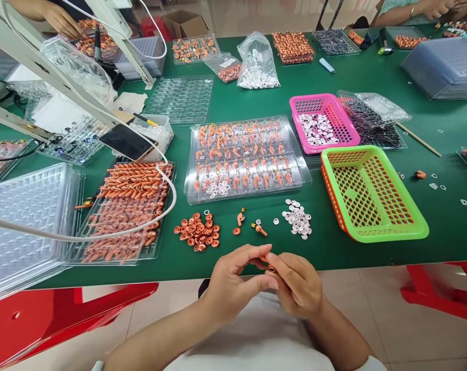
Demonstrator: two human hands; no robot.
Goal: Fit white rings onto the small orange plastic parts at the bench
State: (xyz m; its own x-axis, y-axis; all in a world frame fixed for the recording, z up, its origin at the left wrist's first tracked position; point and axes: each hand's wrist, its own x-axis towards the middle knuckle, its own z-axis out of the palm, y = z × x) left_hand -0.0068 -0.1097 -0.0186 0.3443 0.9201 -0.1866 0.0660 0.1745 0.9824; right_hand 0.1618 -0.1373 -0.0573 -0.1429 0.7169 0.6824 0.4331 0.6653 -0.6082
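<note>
Just in front of the table's near edge, my left hand (233, 281) and my right hand (297, 281) meet. Between their fingertips is a small orange plastic part (271, 268), mostly covered by the fingers; both hands pinch it. Beyond them on the green table lie two small orange pieces with yellow ends, one a curved piece (240, 218), the other a piece with a white ring (260, 229). A heap of copper-coloured round caps (198, 232) is to the left of these. White discs (297, 220) are piled on the right.
Behind the heaps sits a clear tray (249, 159) of orange parts. A green basket (376, 193) and a pink basket (324, 123) stand right. To the left, a white cable (171, 203) loops over a tray of orange tubes (121, 226). Co-workers' hands show at the far side.
</note>
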